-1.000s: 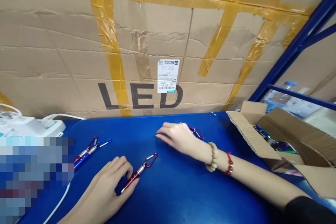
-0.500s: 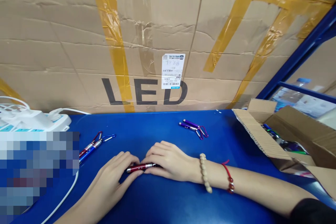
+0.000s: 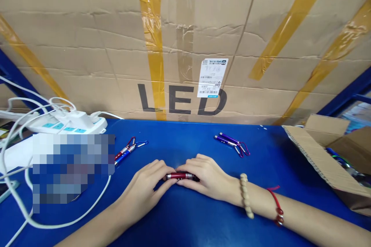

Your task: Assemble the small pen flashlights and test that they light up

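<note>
Between my hands, just above or on the blue table, is a small red metal keychain flashlight (image 3: 179, 176) with silver bands. My left hand (image 3: 149, 183) pinches its left end between thumb and fingers. The right end is in the fingers of my right hand (image 3: 204, 175), which hide that part. Beyond my right hand, two purple keychain flashlights (image 3: 227, 139) with carabiner clips lie side by side. A red flashlight (image 3: 121, 153) and a blue flashlight (image 3: 125, 156) lie left of my left hand, partly covered by a blurred patch.
On the left, a white power strip (image 3: 72, 123) sits among tangled white cables (image 3: 58, 227). An open cardboard box (image 3: 307, 158) with shiny items inside stands at the right. A large taped carton (image 3: 116, 65) marked LED walls off the back of the blue table (image 3: 179, 220).
The view has swung left, so everything sits further right and more cables show. The red flashlight lies more level, and both hands still hold it.
</note>
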Demonstrator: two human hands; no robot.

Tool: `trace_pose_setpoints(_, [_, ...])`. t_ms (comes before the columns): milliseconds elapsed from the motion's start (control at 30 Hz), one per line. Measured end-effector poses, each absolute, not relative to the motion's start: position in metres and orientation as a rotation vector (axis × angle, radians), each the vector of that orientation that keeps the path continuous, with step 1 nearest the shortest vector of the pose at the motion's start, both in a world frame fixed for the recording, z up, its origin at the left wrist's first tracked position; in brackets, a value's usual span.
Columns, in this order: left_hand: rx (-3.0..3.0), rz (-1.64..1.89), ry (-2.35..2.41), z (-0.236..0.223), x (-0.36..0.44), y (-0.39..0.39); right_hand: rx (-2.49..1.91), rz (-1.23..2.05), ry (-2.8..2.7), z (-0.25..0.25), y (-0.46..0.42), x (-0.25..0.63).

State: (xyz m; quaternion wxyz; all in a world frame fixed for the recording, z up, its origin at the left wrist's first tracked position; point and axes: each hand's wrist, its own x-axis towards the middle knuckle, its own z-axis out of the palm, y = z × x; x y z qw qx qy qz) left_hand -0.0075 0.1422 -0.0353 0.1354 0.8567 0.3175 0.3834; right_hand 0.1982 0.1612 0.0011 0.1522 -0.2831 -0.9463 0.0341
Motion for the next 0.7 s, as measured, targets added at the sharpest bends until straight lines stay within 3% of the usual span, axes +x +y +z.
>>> trace_pose_setpoints(333, [2.434, 1.204, 0.967, -0.0343, -0.006, 0.1383, -0.788, 0.181, -2.739, -0.0028, 0.1607, 0.1971])
trace_pose_setpoints(700, [2.517, 1.074, 1.014, -0.0314, -0.007, 0.1382, -0.892, 0.11, -2.761, -0.0035, 0.1594, 0.1947])
